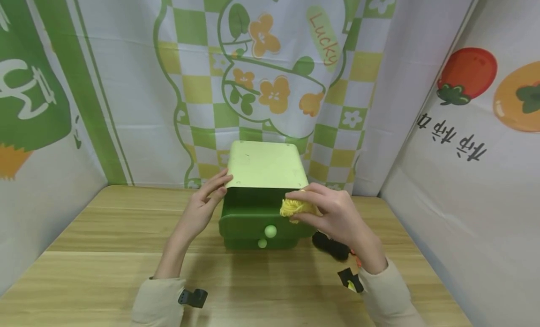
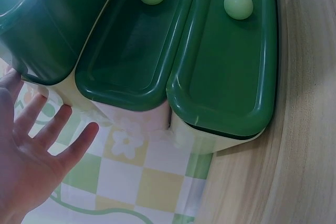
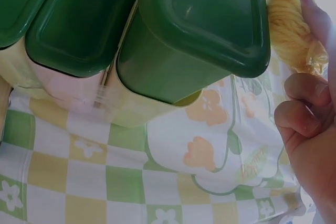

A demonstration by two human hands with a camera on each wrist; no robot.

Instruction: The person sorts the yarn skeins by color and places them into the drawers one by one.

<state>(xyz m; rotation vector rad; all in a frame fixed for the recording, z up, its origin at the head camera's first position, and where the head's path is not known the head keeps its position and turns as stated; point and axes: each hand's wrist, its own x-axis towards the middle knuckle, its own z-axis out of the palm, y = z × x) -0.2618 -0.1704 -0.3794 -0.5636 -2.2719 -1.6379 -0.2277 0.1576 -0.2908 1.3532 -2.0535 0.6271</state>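
Shows nearest to the camera a beige left sleeve (image 1: 158,303), with a dark strap (image 1: 193,298) at the cuff, and a beige right sleeve (image 1: 392,296). Pinches with the right grip (image 1: 333,209), between thumb and fingers, a bundle of yellow yarn (image 1: 297,206). Holds this yarn in the air before a small cabinet (image 1: 266,165), near the right end of the pulled-out upper drawer (image 1: 246,227). Cannot tell if touching the drawer or only just beside it. Has the left grip (image 1: 202,207) spread, with fingertips at the upper left front edge of the cabinet. Shows also, in the left wrist view, a middle drawer (image 2: 128,51) and a bottom drawer (image 2: 220,66), both dark green, each with a pale round knob. Has on the bench (image 1: 84,261), to the right of the cabinet, a black bundle (image 1: 331,246), partly hidden by the right grip. Shows at the back a checked cloth (image 1: 270,125) with orange flowers and the word "Lucky".
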